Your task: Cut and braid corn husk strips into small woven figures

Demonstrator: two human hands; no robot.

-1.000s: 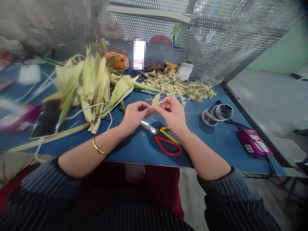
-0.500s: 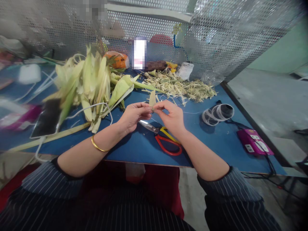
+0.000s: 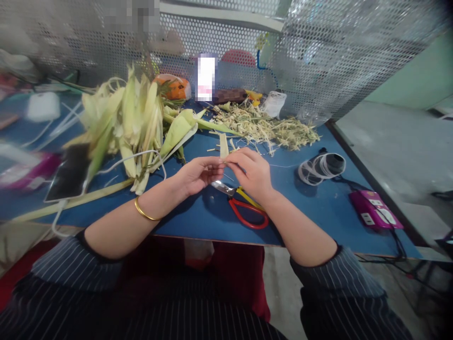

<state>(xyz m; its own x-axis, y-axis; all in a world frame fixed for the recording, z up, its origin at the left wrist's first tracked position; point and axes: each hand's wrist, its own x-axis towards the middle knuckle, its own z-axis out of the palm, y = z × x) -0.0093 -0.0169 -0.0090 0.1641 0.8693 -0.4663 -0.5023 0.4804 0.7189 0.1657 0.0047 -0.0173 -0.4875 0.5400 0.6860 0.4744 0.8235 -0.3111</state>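
My left hand [image 3: 198, 175] and my right hand [image 3: 252, 172] meet above the blue table, fingertips pinched together. Between them stands a small pale strip of corn husk [image 3: 223, 145], its lower end hidden by the fingers. A thin white thread [image 3: 283, 165] runs from my right hand to a dark spool [image 3: 322, 168] wound with white thread. Beneath my hands lie scissors [image 3: 248, 213] with red and yellow handles, blades pointing left and partly covered by my right hand.
A heap of corn husks [image 3: 138, 123] lies on the left, with a pile of shredded husk [image 3: 269, 127] at the back. A lit phone [image 3: 205, 78] stands behind. At left lies a dark phone [image 3: 69, 172] with a white cable; a purple power strip [image 3: 375, 208] sits right.
My fingers have shifted slightly around the base of the husk strip, and my right hand has turned a little. More of the scissors' pivot shows below. The other things have stayed in place.
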